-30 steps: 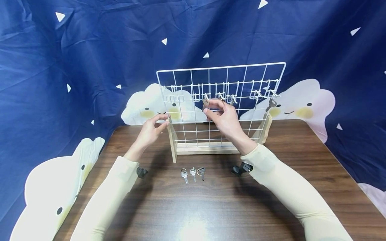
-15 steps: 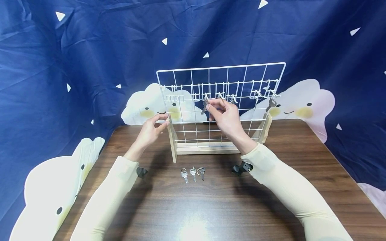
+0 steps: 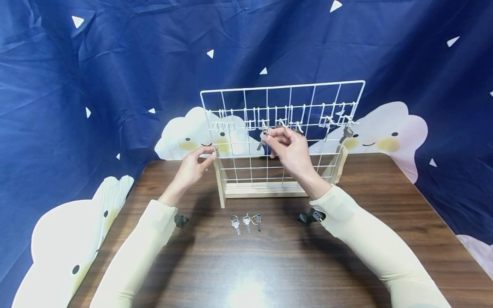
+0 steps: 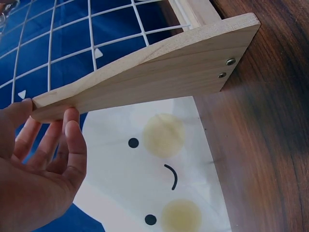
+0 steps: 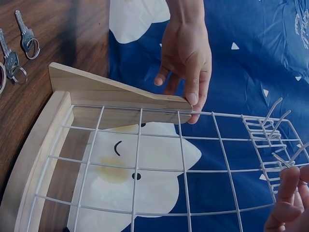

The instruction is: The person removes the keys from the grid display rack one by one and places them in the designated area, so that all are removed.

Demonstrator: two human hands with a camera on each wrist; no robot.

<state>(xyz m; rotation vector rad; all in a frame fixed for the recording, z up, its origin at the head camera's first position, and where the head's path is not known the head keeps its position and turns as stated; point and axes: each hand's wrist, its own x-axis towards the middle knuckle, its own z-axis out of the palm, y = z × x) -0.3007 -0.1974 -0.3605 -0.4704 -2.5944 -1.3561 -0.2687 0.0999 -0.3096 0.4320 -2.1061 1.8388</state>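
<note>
My right hand (image 3: 293,154) pinches a silver key (image 3: 260,146) between thumb and index finger, just below a white hook in front of the wire grid (image 3: 283,87). The key tilts down to the left; its ring end lies right at the hook, partly behind the fingertips. In the right wrist view only the fingertips (image 5: 289,188) show, at the lower right beside the hooks. My left hand (image 3: 192,167) grips the upper tip of the wooden side panel (image 4: 145,72), thumb on one face and fingers on the other.
Three keys with rings, a left key (image 3: 236,226), a middle key (image 3: 247,222) and a right key (image 3: 258,222), lie on the brown table (image 3: 215,265). More keys hang on the hooks, including a dark key (image 3: 348,133) at the right end. A blue cloth (image 3: 154,51) stands behind.
My right hand has shifted slightly right, and the key has come down from near-covered by the fingers to a tilted position below the hook. The left hand stays on the side panel.
</note>
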